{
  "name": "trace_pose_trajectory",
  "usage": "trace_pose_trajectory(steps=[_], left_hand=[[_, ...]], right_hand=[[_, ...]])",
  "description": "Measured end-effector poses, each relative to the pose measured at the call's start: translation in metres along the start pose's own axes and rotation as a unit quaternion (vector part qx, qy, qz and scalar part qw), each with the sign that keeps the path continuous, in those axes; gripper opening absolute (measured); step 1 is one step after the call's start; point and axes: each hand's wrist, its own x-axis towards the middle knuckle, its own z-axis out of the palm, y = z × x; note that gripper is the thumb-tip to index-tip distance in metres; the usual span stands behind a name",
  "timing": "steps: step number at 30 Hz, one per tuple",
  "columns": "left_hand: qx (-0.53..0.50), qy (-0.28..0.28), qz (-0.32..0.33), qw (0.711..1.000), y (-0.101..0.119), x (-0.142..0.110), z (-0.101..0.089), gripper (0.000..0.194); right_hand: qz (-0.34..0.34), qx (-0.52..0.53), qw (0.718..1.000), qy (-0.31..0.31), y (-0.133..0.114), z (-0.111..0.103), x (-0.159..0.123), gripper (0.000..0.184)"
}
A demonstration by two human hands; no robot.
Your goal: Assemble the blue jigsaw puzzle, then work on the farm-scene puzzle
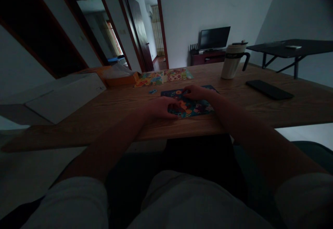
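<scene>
While both hands are over the dark-blue illustrated puzzle (199, 108), the left hand (160, 107) curves at its left side, thumb and fingers apart; can't tell if it grips anything. Right hand (195, 92) has bent fingertips down at the upper part; pinched piece or bare contact, too dim to tell. Puzzle lies flat near the front edge of the wooden table (122, 109). Small blue piece (153, 91) sits apart, beyond its left side; brightly coloured puzzle sheets (178, 74) farther back. Insulated mug (230, 62) and black flat object (269, 89) off to the right.

Risks, my judgement: uneven pressure from the fingertips could skew the puzzle or pop seams, if it's made of loose pieces. Left wrist or forearm sweeping outward could knock the small piece away. Poor light plus covering hands could hide a misalignment.
</scene>
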Motion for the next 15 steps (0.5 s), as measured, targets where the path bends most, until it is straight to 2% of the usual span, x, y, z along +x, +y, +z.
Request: trace_pose_trajectory(steps=[5,10,15], left_hand=[[0.038,0.02,0.005,0.999,0.0088,0.001,0.0015,0.033],[0.037,0.015,0.054,0.998,0.0071,0.0018,0.0032,0.03],[-0.004,0.008,0.031,0.999,0.0079,0.0015,0.0021,0.029]], right_hand=[[-0.002,0.004,1.0,0.001,0.0014,0.0008,-0.0003,0.033],[0.007,-0.007,1.0,0.008,-0.0008,0.0019,-0.0012,0.03],[0.009,-0.018,1.0,0.0,-0.0057,-0.0006,-0.0038,0.03]])
